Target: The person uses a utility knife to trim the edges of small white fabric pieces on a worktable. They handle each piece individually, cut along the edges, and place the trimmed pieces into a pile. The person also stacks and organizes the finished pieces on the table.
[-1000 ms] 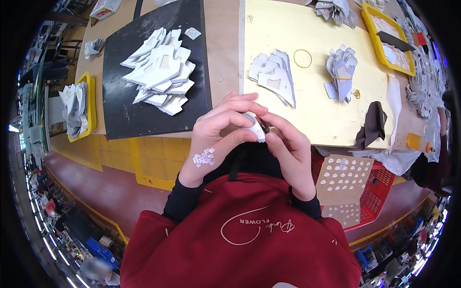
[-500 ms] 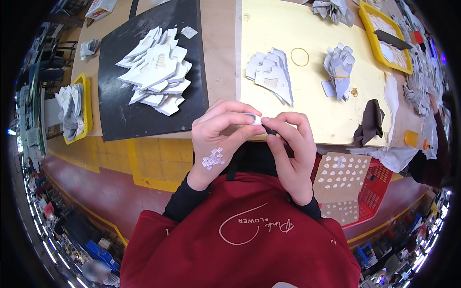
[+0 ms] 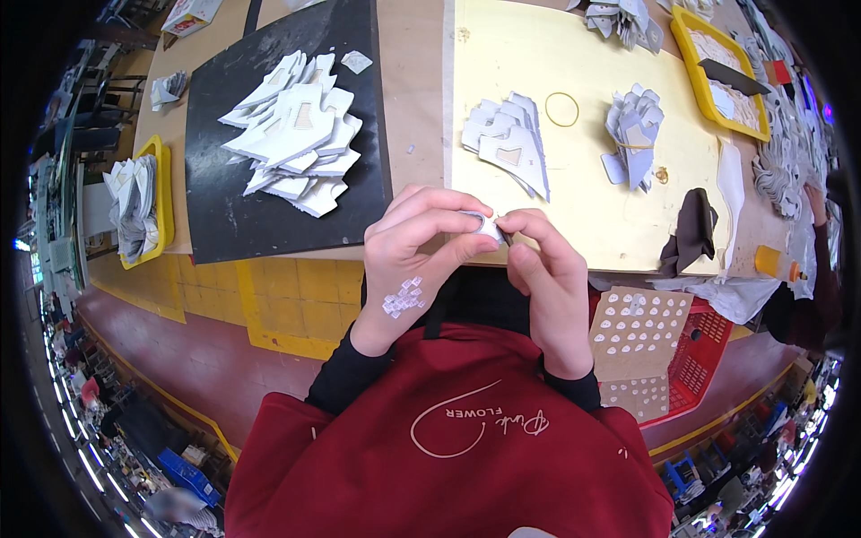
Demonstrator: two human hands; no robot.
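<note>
Above my lap, just off the table's near edge, my left hand (image 3: pixel 404 247) pinches a small white piece (image 3: pixel 489 228) with a dark edge between thumb and fingers. My right hand (image 3: pixel 554 287) meets it from the other side, index finger against the piece and thumb lower. A short, thin dark tool (image 3: pixel 507 238) shows in the right fingers; its kind is mostly hidden. Several small whitish square stickers (image 3: pixel 404 297) cling to the back of my left hand. Beyond the hands, grey-white cut shoe pieces (image 3: pixel 513 148) lie fanned on a yellow sheet (image 3: pixel 583 233).
A large heap of white cut pieces (image 3: pixel 300 121) covers part of a black mat (image 3: pixel 215 202). Right of centre stand a banded bundle (image 3: pixel 635 130), a rubber band (image 3: pixel 562 109) and a brown cloth (image 3: pixel 689 231). Yellow trays (image 3: pixel 161 202) flank the table. A red crate (image 3: pixel 708 345) holds dotted cardboard (image 3: pixel 641 332).
The white piece and my left hand have shifted slightly right. My right index finger has risen onto the piece, and the dark tool now points more downward.
</note>
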